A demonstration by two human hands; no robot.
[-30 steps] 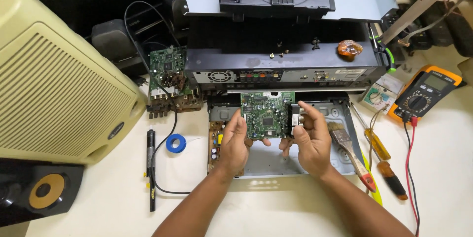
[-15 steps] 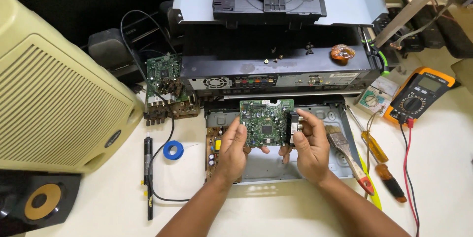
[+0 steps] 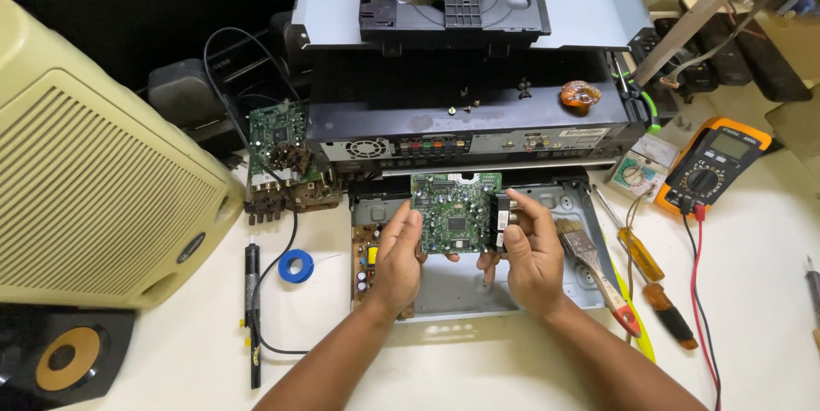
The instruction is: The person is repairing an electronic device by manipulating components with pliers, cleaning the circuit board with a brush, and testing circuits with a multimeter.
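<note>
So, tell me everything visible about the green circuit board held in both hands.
The rectangular green circuit board carries a square black chip at its centre, many small soldered parts and a black block on its right edge. Tilted toward the camera, it sits above the open grey metal chassis, pinched at its sides by the left hand and right hand.

A green circuit board, rectangular and dense with small components around a dark square chip, sits near the centre of the frame, raised and tilted face-up, with a black block along its right edge.
</note>
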